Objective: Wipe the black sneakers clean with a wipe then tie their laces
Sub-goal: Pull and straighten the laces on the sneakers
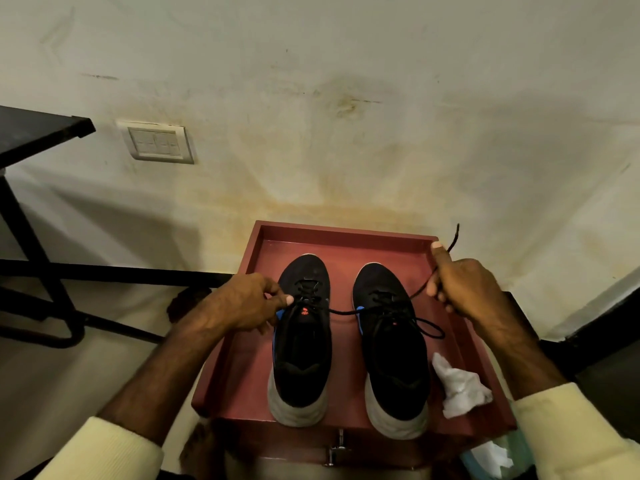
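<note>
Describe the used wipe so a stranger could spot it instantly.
Find the dark red tray holding two black sneakers. Beside the right sneaker, near its heel, lies the crumpled white wipe. It is the only white, wrinkled thing inside the tray.

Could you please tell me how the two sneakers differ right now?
The left sneaker has its lace pulled taut by both hands; the right sneaker shows a slack loop. The crumpled wipe lies beside the right sneaker, not the left. Both are black, toes toward the wall.
</note>
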The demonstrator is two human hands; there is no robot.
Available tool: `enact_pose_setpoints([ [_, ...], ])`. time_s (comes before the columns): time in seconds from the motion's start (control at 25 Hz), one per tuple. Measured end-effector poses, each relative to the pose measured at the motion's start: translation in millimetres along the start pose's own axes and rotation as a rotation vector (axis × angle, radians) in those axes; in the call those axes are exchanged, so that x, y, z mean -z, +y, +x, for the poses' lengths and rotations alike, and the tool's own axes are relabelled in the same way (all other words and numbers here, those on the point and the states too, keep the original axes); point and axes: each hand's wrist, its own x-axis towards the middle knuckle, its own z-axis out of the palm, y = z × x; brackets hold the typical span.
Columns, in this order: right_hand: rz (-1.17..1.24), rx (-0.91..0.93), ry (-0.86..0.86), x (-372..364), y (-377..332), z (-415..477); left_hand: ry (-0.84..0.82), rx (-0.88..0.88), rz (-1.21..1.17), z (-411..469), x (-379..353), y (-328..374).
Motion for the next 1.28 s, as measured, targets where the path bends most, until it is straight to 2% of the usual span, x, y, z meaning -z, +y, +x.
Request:
enact_pose_setpoints([
  [0.12, -0.1, 0.149, -0.009, -10.4, 0.8, -7.5, 0.011, 0.022, -0.002, 2.3, -0.9, 0.0],
  [0.32, -0.043, 0.311, -0.251, -57.8, -25.3, -38.9, 0.139, 0.06, -0.114, 7.9, -4.4, 0.3],
  [0.4, -0.132, 0.331, -0.253, -82.5, -28.7, -42.9, 0.192, 0.069, -0.366, 9.1, -5.5, 0.8],
  [0.48, -0.13, 0.295, -0.264, -99.0, -29.1, -39.7, 0.197, 0.107, -0.748, 8.6, -9.3, 6.1],
  [0.6, 0.262, 0.173, -0.344, -111.3, -30.9, -33.9, 0.187, 0.164, -1.194, 10.3, -17.0, 14.2],
  [0.68, 0.63, 0.037, -0.41, -113.6, -35.3, -34.3, 0.175, 0.16, -1.345, 11.1, -19.4, 15.3],
  [0.76, 0.921, -0.088, -0.464, -114.3, -40.8, -36.1, 0.182, 0.151, -1.359, 12.1, -20.1, 12.5],
  [0.84, 1.035, -0.136, -0.48, -113.4, -42.4, -36.7, 0.197, 0.172, -1.321, 13.3, -21.4, 7.3],
  [1.08, 0.892, -0.182, -0.376, -106.6, -29.5, -32.4, 0.194, 0.279, -1.324, 11.3, -28.9, -6.3],
  [1.28, 0.964, -0.143, -0.383, -103.2, -31.9, -31.7, 0.245, 0.128, -1.317, 5.5, -16.6, -6.6],
])
